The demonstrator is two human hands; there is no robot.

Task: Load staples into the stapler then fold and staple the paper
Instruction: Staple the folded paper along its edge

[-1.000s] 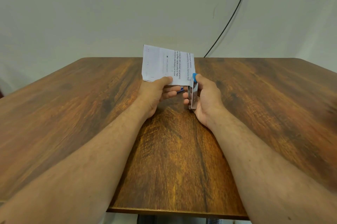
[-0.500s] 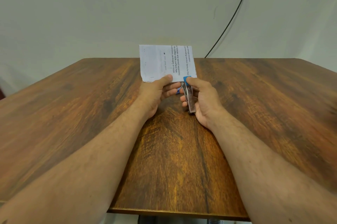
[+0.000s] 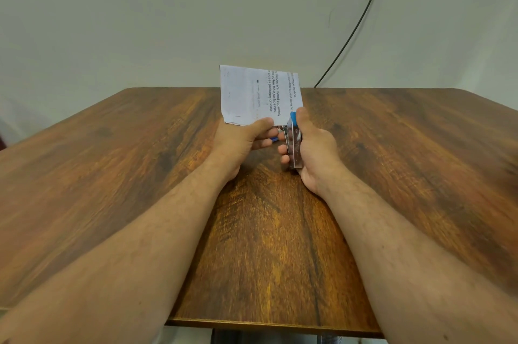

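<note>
Above the worktop [image 3: 392, 175], the left hand [image 3: 238, 141] pinches the folded paper [image 3: 258, 94] upright while the right hand [image 3: 314, 147] clasps the stapler [image 3: 293, 141] at its right lower corner; squeeze firmly, paper steady.

Bare recording setup, looks like a lab or office corner, can't tell which. Wood-grain laminate table [image 3: 392, 175] against plain off-white wall [image 3: 140, 7], one black cable [image 3: 361, 15] running down the wall behind the table.
</note>
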